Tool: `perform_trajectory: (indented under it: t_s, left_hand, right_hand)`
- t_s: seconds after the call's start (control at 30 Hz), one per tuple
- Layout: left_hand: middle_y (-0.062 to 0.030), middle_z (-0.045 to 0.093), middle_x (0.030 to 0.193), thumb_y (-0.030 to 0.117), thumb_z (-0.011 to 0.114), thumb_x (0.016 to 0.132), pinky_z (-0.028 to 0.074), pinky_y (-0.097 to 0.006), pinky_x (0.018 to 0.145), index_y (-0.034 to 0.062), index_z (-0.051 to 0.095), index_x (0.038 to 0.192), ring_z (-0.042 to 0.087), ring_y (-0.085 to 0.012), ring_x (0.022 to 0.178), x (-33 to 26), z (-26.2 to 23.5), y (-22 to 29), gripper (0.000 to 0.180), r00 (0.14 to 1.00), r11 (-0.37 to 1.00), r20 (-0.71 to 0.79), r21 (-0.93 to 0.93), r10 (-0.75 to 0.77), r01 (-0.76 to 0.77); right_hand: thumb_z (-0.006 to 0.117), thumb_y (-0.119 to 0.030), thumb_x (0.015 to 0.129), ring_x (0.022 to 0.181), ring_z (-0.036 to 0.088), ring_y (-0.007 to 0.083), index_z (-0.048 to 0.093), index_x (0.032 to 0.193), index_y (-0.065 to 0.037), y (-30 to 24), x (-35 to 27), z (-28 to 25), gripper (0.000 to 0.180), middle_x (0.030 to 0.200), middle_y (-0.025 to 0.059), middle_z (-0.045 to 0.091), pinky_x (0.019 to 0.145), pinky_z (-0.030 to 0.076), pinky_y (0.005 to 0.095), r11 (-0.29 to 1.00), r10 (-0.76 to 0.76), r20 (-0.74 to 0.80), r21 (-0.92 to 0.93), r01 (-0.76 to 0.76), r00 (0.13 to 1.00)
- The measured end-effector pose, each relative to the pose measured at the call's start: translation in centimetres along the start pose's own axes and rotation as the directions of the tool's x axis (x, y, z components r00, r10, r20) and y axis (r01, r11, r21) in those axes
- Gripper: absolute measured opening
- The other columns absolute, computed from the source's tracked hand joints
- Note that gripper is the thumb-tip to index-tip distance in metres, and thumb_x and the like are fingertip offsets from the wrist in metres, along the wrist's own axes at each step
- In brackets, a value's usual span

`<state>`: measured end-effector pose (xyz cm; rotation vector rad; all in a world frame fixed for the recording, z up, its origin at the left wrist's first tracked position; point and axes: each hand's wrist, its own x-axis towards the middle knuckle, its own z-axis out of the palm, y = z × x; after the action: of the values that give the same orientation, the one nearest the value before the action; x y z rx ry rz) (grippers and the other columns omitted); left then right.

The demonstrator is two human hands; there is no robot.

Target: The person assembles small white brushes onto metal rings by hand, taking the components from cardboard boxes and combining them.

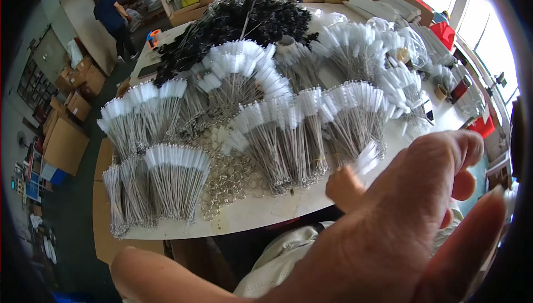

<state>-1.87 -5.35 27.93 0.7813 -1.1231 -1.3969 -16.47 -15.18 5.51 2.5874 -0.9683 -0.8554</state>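
Close to the camera, my left hand (383, 220) is raised, its thumb and curled fingers apart with nothing visible between them. The left forearm (166, 275) crosses the lower edge. Beyond it, my right hand (344, 188) is at the table's front edge, mostly hidden by the left. A small wire brush with white bristles (365, 157) slants up from its closed fingers, slightly blurred. Just past it stand bundles of similar brushes (355, 109), bristles up, and more (272, 136) to their left. Loose metal key rings (230, 186) are heaped in the middle of the table.
More white brush bundles stand at the left (175, 175) and farther back (239, 70). Behind them rises a pile of black-bristled brushes (239, 20). The white tabletop (244, 222) curves along the front. Cardboard boxes (64, 142) line the left floor. Other people (114, 17) are at the back.
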Motion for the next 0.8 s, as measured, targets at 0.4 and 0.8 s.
perform_trajectory:
  t_s: [0.4, 0.8]
  left_hand:
    - [-0.0185, 0.059, 0.099, 0.031, 0.064, 0.080, 0.048, -0.034, 0.076, 0.0023, 0.048, 0.119, 0.060, -0.0237, 0.088, -0.2, -0.9, -1.3, 0.051, 0.963, 0.767, 0.242, 0.594, 0.117, -0.243]
    - [-0.0111, 0.062, 0.096, 0.016, 0.074, 0.071, 0.049, -0.030, 0.076, 0.0009, 0.059, 0.110, 0.062, -0.0229, 0.085, -3.5, -9.5, -16.7, 0.044, 0.949, 0.498, 0.000, 0.851, 0.317, -0.166]
  right_hand:
    - [0.058, -0.015, 0.073, 0.080, 0.059, 0.0204, 0.063, 0.078, -0.013, 0.7, -1.4, 6.1, 0.008, 0.082, 0.0052, 0.061, 0.062, 0.043, 0.0318, 0.991, -0.068, -0.298, 0.087, 0.098, 0.952]
    - [0.055, -0.015, 0.092, 0.073, 0.053, 0.0054, 0.058, 0.100, 0.001, 0.7, -1.9, -1.7, 0.018, 0.078, -0.0002, 0.058, 0.062, 0.043, 0.0194, -0.567, -0.155, -0.321, 0.804, 0.182, 0.934]
